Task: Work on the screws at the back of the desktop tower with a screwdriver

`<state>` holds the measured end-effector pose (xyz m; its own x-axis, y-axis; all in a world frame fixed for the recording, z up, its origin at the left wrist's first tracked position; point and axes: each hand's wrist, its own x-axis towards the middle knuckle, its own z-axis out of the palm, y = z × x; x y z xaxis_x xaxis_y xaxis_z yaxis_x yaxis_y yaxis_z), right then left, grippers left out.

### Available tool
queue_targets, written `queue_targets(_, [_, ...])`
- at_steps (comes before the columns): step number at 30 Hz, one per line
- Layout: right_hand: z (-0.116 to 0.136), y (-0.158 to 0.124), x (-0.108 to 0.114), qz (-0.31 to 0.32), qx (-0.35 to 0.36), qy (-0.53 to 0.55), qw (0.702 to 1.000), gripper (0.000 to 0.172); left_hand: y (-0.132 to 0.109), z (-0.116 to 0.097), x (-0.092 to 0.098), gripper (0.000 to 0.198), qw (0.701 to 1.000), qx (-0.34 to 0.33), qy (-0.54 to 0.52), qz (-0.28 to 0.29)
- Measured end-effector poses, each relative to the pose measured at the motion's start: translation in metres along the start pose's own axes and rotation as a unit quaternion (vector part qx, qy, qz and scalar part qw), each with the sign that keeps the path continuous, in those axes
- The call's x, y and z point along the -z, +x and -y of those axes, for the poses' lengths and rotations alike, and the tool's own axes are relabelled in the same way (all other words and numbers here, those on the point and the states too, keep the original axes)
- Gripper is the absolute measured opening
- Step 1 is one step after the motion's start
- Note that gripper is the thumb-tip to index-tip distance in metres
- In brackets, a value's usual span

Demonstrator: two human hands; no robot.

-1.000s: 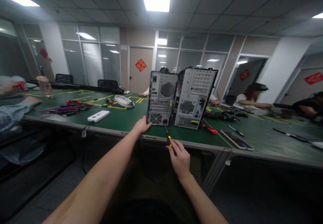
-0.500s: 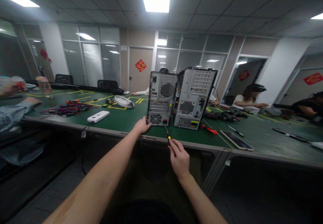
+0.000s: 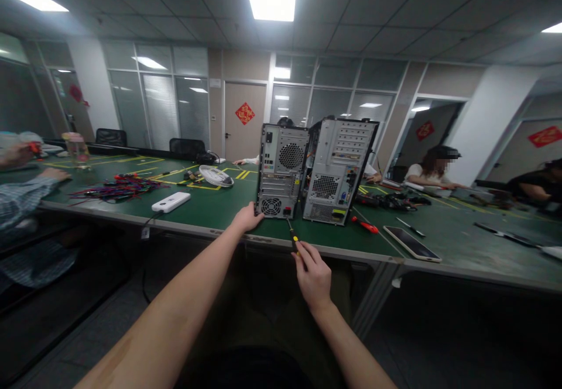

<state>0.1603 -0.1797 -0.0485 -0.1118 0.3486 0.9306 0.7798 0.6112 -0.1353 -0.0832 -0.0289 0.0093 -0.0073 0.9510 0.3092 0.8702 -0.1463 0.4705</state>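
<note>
My right hand (image 3: 313, 276) is closed around the handle of a black-and-yellow screwdriver (image 3: 294, 239). The screwdriver's shaft points up and away, its tip at the bottom rear edge of a computer case (image 3: 283, 169), near the power socket. At that case's lower left corner, my left hand (image 3: 247, 218) grips the side, with its fingertips partly hidden. The case stands upright with its vented back panel facing me. Close on its right is a second, larger computer case (image 3: 327, 169), also upright.
Right of the cases lie a red-handled tool (image 3: 365, 225), a phone (image 3: 411, 243), a thin pen-like tool (image 3: 411, 227) and black cables (image 3: 393, 200). To the left are a white power bank-like box (image 3: 171, 202), bundled coloured wires (image 3: 116, 189) and a coiled white cable (image 3: 215, 175). Other people sit around the table.
The screwdriver handle has turned slightly in my right hand, which has shifted a touch. My left hand and both cases stay in place.
</note>
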Motion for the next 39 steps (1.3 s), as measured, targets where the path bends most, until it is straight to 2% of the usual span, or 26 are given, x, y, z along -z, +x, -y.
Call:
queue_targets(9, [-0.0017,-0.0003,-0.0010,-0.009,-0.001,-0.003,1.000,0.031,0.0003,-0.0002,0.0002,0.058,1.000,0.005,0.003,0.003])
queue_targets(33, [-0.0006,-0.0010,-0.0016,0.017,-0.001,0.009,1.000,0.032,0.0004,-0.0002,-0.0004,0.055,1.000,0.002,-0.003,0.000])
queue_targets(39, [-0.0005,0.0004,-0.0029,0.003,-0.033,0.037,0.999,0.028,-0.0011,-0.0013,0.0008,0.055,1.000,0.002,-0.006,-0.002])
